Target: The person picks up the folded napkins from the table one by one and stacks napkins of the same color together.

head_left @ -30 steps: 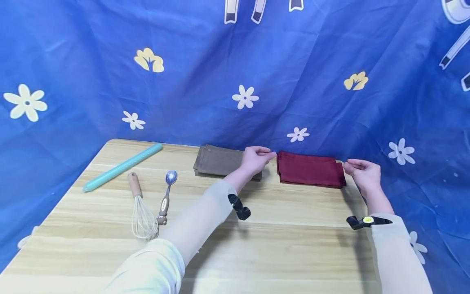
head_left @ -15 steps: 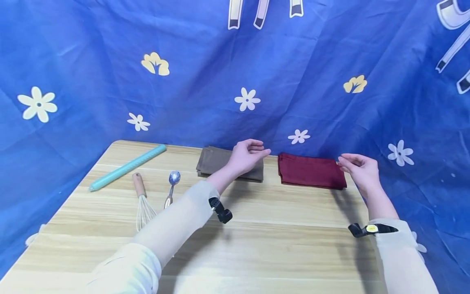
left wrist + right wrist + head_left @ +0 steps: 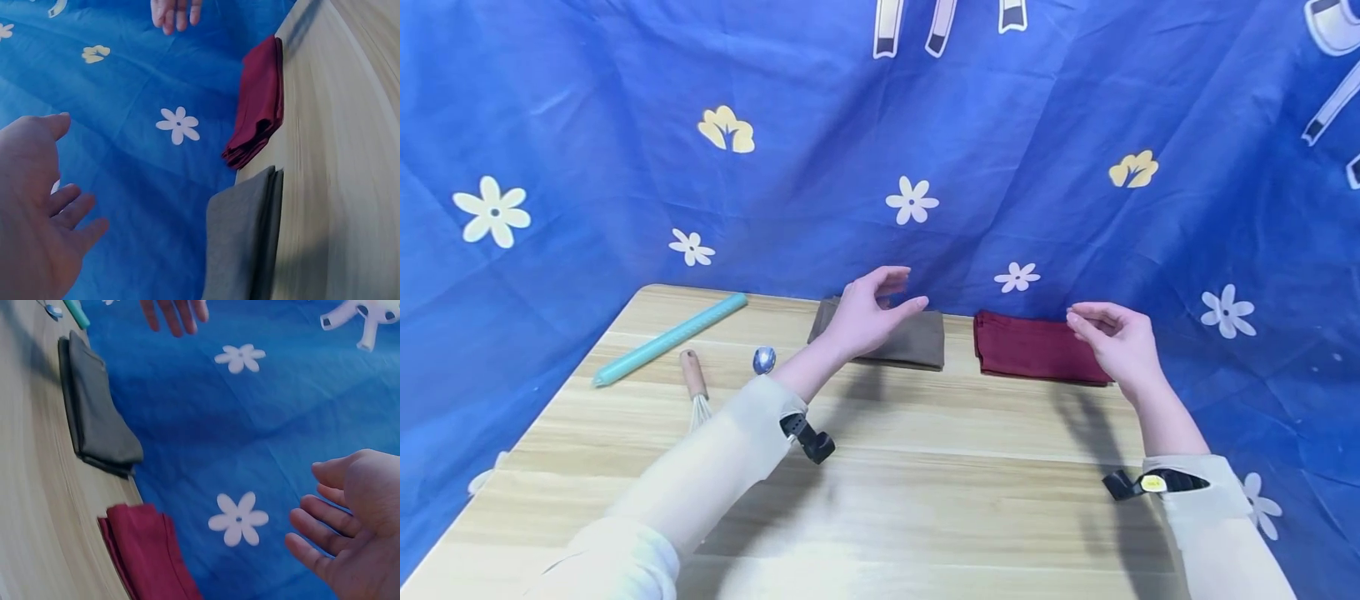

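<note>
Two folded cloths lie side by side along the table's back edge: a grey-brown one [image 3: 910,340] and a dark red one [image 3: 1022,348]. My left hand [image 3: 861,317] hovers above the grey-brown cloth with relaxed fingers and holds nothing; in the head view it hides part of that cloth. Over the right end of the red cloth, my right hand [image 3: 1116,342] hangs in the air, its fingers loosely bent and empty. Both wrist views show the hands apart from the grey cloth [image 3: 240,237] and the red cloth [image 3: 147,550].
At the left of the wooden table [image 3: 925,500] lie a turquoise rolling pin [image 3: 670,340], a whisk [image 3: 694,375] and a spoon [image 3: 764,359]. My left forearm covers parts of the whisk and spoon. A blue patterned curtain [image 3: 805,167] hangs right behind the table.
Both hands have lifted away from the red cloth's ends. The left hand has moved left over the grey-brown cloth; the right has shifted slightly left and up. The cloths lie still.
</note>
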Demonstrator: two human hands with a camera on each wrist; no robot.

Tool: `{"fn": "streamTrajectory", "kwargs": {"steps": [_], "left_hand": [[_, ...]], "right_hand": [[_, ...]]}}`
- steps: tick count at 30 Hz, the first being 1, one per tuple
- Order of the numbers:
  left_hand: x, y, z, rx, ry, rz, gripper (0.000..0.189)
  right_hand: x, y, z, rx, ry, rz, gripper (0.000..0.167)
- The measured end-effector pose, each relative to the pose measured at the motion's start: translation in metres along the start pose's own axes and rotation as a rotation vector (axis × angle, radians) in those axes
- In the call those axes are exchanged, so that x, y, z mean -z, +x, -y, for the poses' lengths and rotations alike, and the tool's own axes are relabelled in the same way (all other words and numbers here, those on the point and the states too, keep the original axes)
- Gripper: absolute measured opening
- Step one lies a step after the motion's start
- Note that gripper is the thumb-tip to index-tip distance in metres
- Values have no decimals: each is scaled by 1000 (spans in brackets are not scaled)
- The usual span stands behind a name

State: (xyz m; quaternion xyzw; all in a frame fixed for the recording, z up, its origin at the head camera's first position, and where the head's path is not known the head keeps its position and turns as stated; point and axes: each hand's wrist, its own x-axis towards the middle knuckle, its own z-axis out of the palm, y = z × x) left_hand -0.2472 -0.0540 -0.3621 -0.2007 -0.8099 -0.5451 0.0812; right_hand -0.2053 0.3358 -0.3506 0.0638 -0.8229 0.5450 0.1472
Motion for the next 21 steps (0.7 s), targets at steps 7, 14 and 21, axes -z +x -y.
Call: {"fn": "streamTrajectory", "kwargs": {"steps": [7, 14, 21], "left_hand": [[21, -15, -2, -83, 236, -18, 75], [39, -31, 2, -146, 385, -3, 86], [52, -42, 7, -190, 596, 37, 98]], "right_hand": [[-22, -4, 15, 112, -167, 31, 36], [-40, -13, 22, 212, -317, 76, 45], [-52, -18, 29, 266, -458, 149, 68]]}}
